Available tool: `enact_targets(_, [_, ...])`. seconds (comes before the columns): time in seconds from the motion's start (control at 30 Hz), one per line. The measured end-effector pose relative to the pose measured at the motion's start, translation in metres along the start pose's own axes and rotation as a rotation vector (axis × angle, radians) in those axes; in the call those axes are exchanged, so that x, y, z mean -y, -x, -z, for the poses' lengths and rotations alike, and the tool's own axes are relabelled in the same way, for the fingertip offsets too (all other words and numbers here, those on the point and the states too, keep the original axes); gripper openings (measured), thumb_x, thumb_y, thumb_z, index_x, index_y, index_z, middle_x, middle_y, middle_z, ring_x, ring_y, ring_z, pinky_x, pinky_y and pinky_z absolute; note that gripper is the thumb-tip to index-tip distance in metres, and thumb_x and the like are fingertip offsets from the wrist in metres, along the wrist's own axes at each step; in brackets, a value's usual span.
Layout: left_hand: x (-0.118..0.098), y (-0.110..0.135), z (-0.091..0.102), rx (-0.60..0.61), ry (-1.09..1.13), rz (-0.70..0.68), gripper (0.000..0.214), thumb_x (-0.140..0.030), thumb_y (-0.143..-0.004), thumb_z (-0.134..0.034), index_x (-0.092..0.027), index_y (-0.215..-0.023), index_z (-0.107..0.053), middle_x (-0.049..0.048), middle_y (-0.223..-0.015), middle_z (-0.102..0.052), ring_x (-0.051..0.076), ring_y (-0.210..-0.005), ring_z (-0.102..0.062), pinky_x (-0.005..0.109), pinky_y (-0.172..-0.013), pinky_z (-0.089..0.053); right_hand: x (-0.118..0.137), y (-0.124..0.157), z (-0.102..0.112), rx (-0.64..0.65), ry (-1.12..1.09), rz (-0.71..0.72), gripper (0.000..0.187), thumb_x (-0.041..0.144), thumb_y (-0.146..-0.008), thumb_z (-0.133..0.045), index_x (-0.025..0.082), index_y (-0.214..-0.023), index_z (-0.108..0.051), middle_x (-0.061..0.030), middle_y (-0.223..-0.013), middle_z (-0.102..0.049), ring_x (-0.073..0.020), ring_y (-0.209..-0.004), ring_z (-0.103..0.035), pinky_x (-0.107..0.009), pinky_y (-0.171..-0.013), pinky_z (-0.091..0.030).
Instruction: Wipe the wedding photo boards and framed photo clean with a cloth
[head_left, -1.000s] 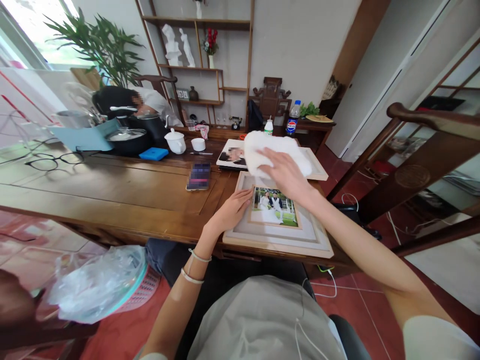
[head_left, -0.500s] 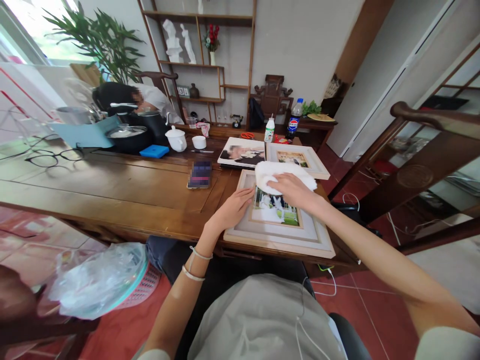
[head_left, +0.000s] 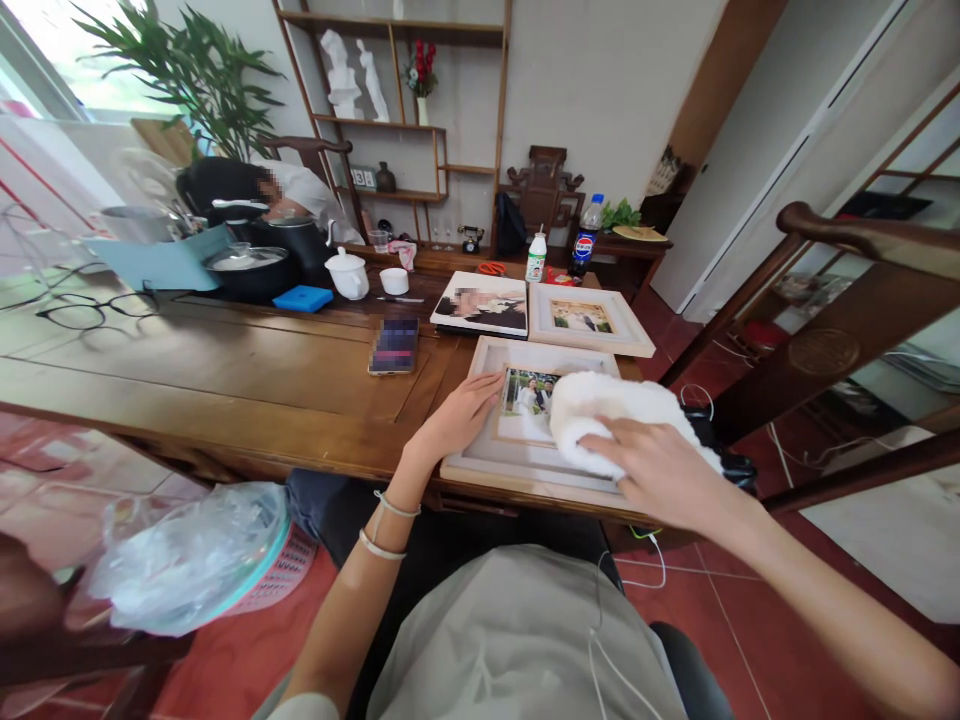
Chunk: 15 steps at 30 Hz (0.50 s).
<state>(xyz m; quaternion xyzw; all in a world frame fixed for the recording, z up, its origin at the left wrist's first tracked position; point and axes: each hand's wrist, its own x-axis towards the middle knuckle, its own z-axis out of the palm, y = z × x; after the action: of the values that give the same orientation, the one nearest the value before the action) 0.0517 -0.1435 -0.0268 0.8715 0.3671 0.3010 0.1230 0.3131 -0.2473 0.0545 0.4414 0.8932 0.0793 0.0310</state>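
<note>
A light wooden picture frame lies flat at the table's near edge, with a photo of two people in its middle. Fingers stretched out, my left hand rests on the frame's left side. My right hand grips a fluffy white towel, which covers the lower right part of the frame and hangs past its right edge. Behind it are a second framed photo and a white-edged photo panel.
A phone lies left of the frame. Farther back stand a white teapot, a white cup, a small white bottle and a cola bottle. Someone leans over the table's far side. A wooden chair stands at right.
My right hand has slid the towel from the frame's upper edge toward me and to the right, uncovering the top of the photo. My left hand stays on the frame.
</note>
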Motion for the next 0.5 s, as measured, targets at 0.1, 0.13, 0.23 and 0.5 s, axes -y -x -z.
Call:
enact_targets(0.1, [0.001, 0.0, 0.0, 0.003, -0.006, -0.006, 0.044, -0.025, -0.097, -0.028, -0.011, -0.133, -0.047, 0.0096, -0.139, -0.049, 0.019, -0.132, -0.04, 0.039, -0.113, -0.03, 0.028, 0.013, 0.006, -0.004, -0.115, 0.102, 0.054, 0.005, -0.061, -0.047, 0.025, -0.11, -0.06, -0.0097, -0.116, -0.062, -0.0269, -0.106, -0.057, -0.04, -0.083, -0.046])
enact_targets(0.13, [0.001, 0.0, 0.0, 0.006, -0.008, -0.008, 0.044, -0.025, -0.097, -0.028, -0.01, -0.133, -0.047, 0.0099, -0.139, -0.049, 0.019, -0.132, -0.04, 0.038, -0.113, -0.03, 0.031, 0.014, 0.005, -0.03, -0.137, 0.117, 0.055, 0.005, -0.061, -0.047, 0.024, -0.111, -0.06, -0.0102, -0.121, -0.06, -0.0273, -0.112, -0.054, -0.041, -0.088, -0.044])
enact_targets(0.23, [0.003, -0.001, -0.001, 0.004, -0.007, -0.016, 0.043, -0.024, -0.097, -0.028, -0.011, -0.133, -0.047, 0.0099, -0.138, -0.049, 0.019, -0.131, -0.04, 0.039, -0.112, -0.031, 0.018, 0.002, -0.009, -0.121, -0.152, 0.085, 0.06, 0.002, -0.059, -0.047, 0.023, -0.114, -0.059, -0.0105, -0.131, -0.053, -0.0269, -0.123, -0.045, -0.044, -0.098, -0.038])
enact_targets(0.5, [0.004, 0.0, -0.002, -0.012, 0.019, -0.019, 0.043, -0.023, -0.097, -0.028, -0.013, -0.133, -0.047, 0.0091, -0.139, -0.049, 0.019, -0.132, -0.04, 0.039, -0.112, -0.031, -0.077, -0.066, -0.044, -0.274, -0.004, -0.08, 0.062, -0.003, -0.064, -0.045, 0.017, -0.122, -0.057, -0.0121, -0.145, -0.039, -0.0314, -0.135, -0.028, -0.052, -0.107, -0.026])
